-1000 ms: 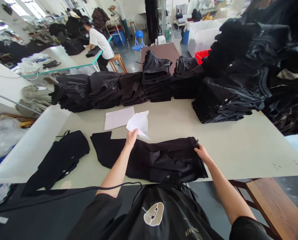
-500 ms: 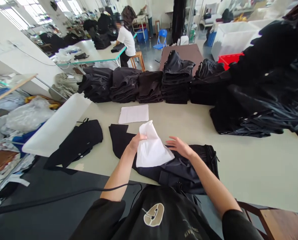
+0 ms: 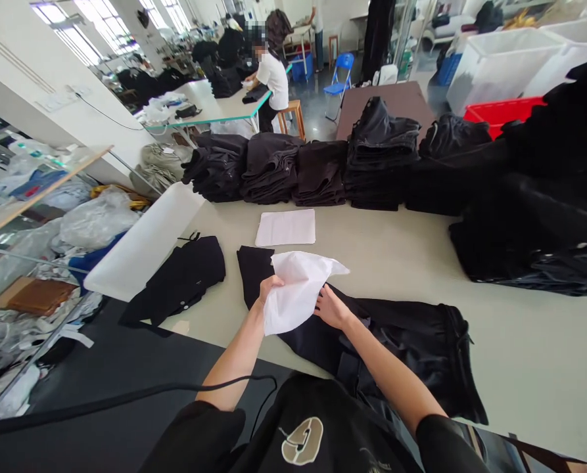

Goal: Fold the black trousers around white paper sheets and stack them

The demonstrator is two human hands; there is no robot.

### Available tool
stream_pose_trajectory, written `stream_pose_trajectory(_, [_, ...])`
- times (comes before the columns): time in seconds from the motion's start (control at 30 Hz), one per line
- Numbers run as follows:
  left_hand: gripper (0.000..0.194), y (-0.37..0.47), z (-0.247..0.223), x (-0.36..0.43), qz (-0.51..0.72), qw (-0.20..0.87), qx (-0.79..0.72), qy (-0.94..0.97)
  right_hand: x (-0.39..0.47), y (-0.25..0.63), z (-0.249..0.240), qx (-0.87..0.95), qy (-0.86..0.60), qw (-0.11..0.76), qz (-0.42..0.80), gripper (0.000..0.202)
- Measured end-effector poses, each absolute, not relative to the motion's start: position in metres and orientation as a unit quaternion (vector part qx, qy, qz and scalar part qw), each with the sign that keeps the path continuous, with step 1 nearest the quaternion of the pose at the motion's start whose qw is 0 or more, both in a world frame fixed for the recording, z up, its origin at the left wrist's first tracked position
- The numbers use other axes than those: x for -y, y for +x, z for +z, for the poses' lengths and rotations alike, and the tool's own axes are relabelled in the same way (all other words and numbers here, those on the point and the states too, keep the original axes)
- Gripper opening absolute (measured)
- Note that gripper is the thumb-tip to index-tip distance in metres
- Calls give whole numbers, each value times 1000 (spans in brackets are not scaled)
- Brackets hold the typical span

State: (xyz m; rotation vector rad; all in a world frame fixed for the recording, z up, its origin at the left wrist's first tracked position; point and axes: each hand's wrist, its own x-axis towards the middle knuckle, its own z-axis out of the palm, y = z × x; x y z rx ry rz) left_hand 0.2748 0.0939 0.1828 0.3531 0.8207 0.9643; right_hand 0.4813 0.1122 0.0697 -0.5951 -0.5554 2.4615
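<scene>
A thin white sheet (image 3: 296, 299), paper-like and creased, is held above the table by my left hand (image 3: 268, 289), its thumb in front and its fingers tucked behind. My right hand (image 3: 332, 309) is beside the sheet's right edge with the fingers apart; its fingertips reach the edge, and whether they touch it is hard to see. Beneath both hands lie black trousers (image 3: 411, 335), spread across the table with the waistband to the right. The sheet and my forearms cover part of them.
A stack of white sheets (image 3: 286, 228) lies behind my hands. Folded black garments (image 3: 189, 272) are at the left. Piles of dark clothing (image 3: 382, 157) line the table's far side, with a tall heap (image 3: 544, 236) at right. A person (image 3: 273, 79) works at another table.
The white sheet has swung, and its corner now flares to the right. My right hand has come in leftward to the sheet's edge. The camera view has turned slightly left.
</scene>
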Motion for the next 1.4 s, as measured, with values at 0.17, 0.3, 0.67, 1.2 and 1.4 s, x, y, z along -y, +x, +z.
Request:
stream_pose_trajectory(0.17, [49, 244, 164, -112, 478, 780, -387, 118, -128, 441, 73, 125, -198, 361, 903, 50])
stream_pose_trajectory(0.3, [35, 215, 142, -128, 462, 751, -452, 136, -143, 438, 70, 115, -271, 387, 874, 40])
stream_pose_trajectory(0.67, [35, 188, 64, -275, 165, 270, -697, 643, -205, 521, 48, 303, -663, 454, 513, 42])
stream_pose_trajectory(1.2, [35, 205, 8, -397, -3, 146, -632, 761, -286, 513, 15, 406, -818, 208, 351, 17])
stream_pose_trajectory(1.4, [29, 177, 11, -407, 101, 205, -724, 651, -325, 490, -6, 404, -834, 190, 325, 11])
